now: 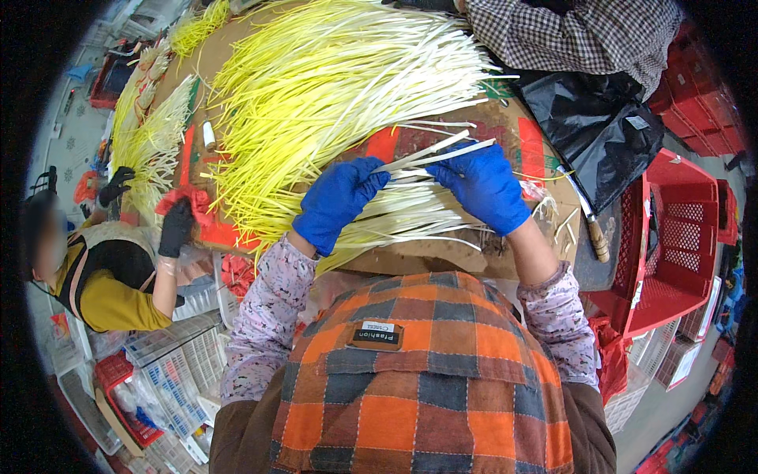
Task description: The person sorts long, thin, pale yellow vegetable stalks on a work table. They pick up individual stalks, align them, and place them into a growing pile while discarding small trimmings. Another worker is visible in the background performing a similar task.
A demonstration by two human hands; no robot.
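Note:
A broad heap of long yellow-and-white vegetable stalks [355, 77], probably blanched chives, lies across the cardboard-covered table [379, 260]. My left hand [340, 204], in a blue glove, pinches a few pale stalks [429, 151] between thumb and fingers above the near part of the heap. The white ends of these stalks reach up to my right hand [482, 186], also blue-gloved, with its fingers bent around or beside them; whether it grips them is hard to tell. Under and between both hands lie more white stalks [408, 207].
A knife with a wooden handle [598, 240] lies at the right edge beside a black plastic bag [592, 124] and a red crate [675, 255]. A white bottle-like object [209, 136] stands left. A co-worker in black gloves [176, 228] is at the left; another person's checked sleeve [568, 35] is top right.

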